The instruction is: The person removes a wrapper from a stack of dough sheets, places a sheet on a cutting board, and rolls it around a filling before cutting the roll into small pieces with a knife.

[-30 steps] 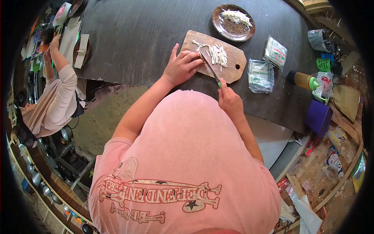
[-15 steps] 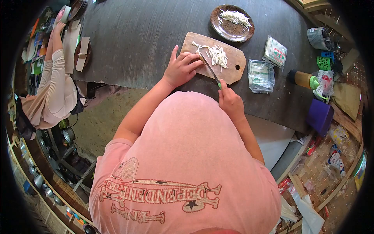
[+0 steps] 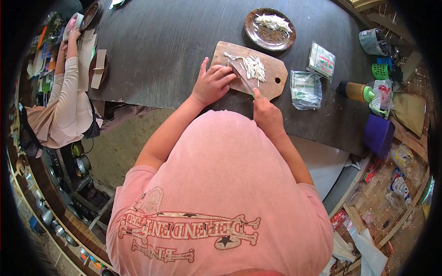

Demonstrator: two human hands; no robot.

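Note:
On a wooden cutting board (image 3: pixel 272 69) lies a small heap of thin white strips (image 3: pixel 252 68), whose kind I cannot make out. My right hand (image 3: pixel 268 112) is wrapped round the green handle of a knife (image 3: pixel 241 79). Its blade slants up and left across the board, beside the strips. At the board's left side, my left hand (image 3: pixel 212 83) has bent fingers pressed together near the blade, one digit raised. Whatever lies under those fingertips is hidden. Beyond the board, a brown speckled plate (image 3: pixel 254 38) carries more white shreds (image 3: pixel 274 23).
Two plastic-wrapped packs (image 3: pixel 305 89) (image 3: pixel 322 60) lie right of the board. Farther right are a bottle with a green cap (image 3: pixel 354 91), a purple box (image 3: pixel 378 135) and a clear container (image 3: pixel 372 42). At the far left, another person (image 3: pixel 64 108) handles a pale round thing (image 3: pixel 73 23).
The knife and my right hand have shifted slightly left and up, the blade now lying closer to the strips. My left hand stays at the board's left side, nearly still.

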